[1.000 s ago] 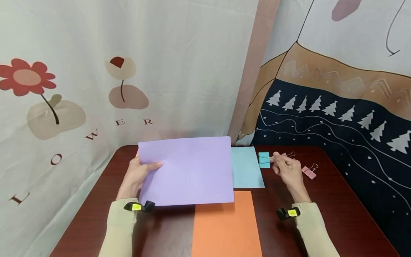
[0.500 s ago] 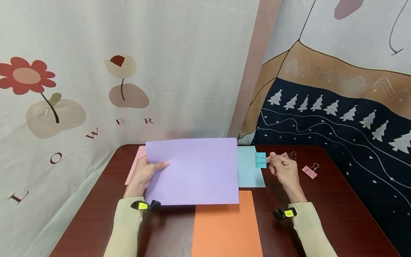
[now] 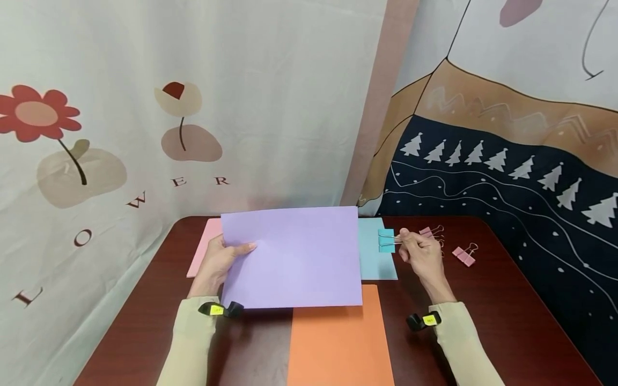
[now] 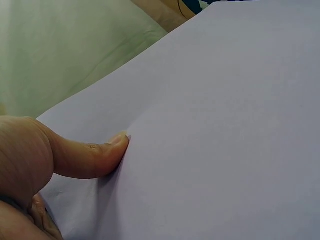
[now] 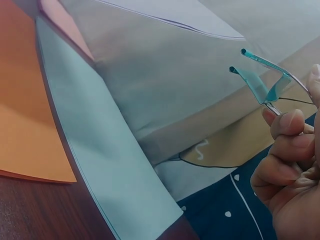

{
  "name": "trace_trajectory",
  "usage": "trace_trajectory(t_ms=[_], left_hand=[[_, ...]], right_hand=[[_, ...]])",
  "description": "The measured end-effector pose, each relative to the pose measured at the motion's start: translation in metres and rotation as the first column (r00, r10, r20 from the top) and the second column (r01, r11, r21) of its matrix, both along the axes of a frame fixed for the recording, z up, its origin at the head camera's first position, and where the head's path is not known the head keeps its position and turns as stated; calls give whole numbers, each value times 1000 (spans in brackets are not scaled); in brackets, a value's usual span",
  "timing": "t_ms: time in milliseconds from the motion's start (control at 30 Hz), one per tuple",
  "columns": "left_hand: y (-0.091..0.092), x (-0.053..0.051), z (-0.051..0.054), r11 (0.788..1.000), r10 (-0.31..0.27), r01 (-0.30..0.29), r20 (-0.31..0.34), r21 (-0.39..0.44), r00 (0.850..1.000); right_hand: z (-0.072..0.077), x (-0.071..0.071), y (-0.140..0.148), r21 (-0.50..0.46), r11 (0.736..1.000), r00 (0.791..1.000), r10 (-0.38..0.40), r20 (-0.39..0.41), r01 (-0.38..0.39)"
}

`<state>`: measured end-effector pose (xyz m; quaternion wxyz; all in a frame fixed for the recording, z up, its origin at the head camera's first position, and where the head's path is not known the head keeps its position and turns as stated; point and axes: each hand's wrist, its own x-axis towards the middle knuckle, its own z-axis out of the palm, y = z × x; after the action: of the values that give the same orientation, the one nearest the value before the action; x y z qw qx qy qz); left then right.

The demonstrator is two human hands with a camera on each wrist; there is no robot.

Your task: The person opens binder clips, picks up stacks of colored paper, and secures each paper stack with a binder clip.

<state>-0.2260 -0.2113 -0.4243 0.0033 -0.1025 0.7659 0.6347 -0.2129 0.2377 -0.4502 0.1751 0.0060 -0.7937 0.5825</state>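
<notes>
My left hand [image 3: 212,265] pinches a stack of purple paper [image 3: 299,257] at its left side, thumb on top and the other fingers mostly behind it. The paper is raised and tilted above the table. In the right wrist view its edge shows thin layers. My right hand [image 3: 425,257] squeezes the wire handles of a teal binder clip [image 3: 386,240] between thumb and fingers. The clip's mouth is spread apart in the right wrist view and points left toward the purple paper's right edge, with a gap between them.
Light blue paper [image 3: 379,262] lies under and right of the purple stack, pink paper [image 3: 200,254] at the left, orange paper [image 3: 338,343] at the front. Pink binder clips [image 3: 465,256] lie right of my right hand. A curtain [image 3: 270,134] hangs behind the brown table [image 3: 512,321].
My left hand has shifted the purple paper to the right, uncovering the pink paper. My right hand has moved the teal binder clip left, closer to the purple paper's edge.
</notes>
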Motion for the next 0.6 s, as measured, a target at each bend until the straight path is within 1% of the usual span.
trace_trajectory(t_ms=[133, 367, 467, 600], left_hand=[[3, 0, -1, 1000, -6, 6, -4, 11, 1000], [9, 1, 0, 1000, -9, 9, 7, -3, 1000], [10, 1, -1, 1000, -13, 13, 5, 26, 1000], [12, 2, -2, 998, -15, 16, -15, 65, 1000]], right_hand=[[0, 1, -3, -4, 1000, 1000, -4, 8, 4], [-1, 1, -6, -3, 1000, 1000, 2, 12, -2], [-1, 2, -9, -6, 1000, 1000, 8, 18, -8], [-2, 3, -12, -9, 1000, 1000, 22, 13, -22]])
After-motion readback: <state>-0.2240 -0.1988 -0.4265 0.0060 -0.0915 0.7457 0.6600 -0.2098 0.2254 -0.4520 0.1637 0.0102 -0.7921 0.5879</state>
